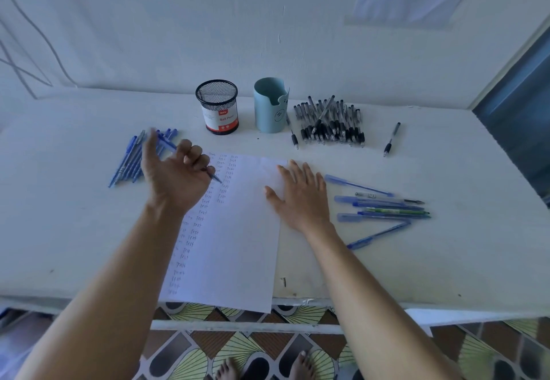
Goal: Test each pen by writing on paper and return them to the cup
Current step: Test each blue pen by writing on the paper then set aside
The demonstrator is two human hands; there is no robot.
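On my head feed, the left grip (178, 171) is clenched around a blue pen (215, 177). Its fingers are curled round the barrel and the tip points toward 4 o'clock over the upper left of the paper (238, 230). I cannot tell whether the tip touches the sheet. One digit of that grip is stretched out and blurred.

The right grip (300, 195) is released. Its fingers are straight and spread, and it lies flat across the paper's right edge, partly on the sheet and partly on the counter (446, 260).

The paper lies at the centre, slightly tilted, with its near edge hanging over the counter's 6 o'clock rim. Columns of the handwritten word "test" run down its left part.

At 12 o'clock, against the wall, stand two cups side by side but apart: a black mesh cup (217, 105) with a red and white label, and to its right a pale blue cup (269, 108). At 1 o'clock, just beside the blue cup, lies a heap of black pens (330, 120). One stray black pen (392, 139) lies further toward 2 o'clock.

At 10 o'clock, partly behind the left grip, a row of blue pens (128, 159) lies on the counter. At 3 o'clock, near the right grip, is a loose cluster of mixed pens (384, 207), mostly blue, with one green and one clear.

Below the counter I see a patterned tiled floor (208, 359) and bare toes (302, 364).
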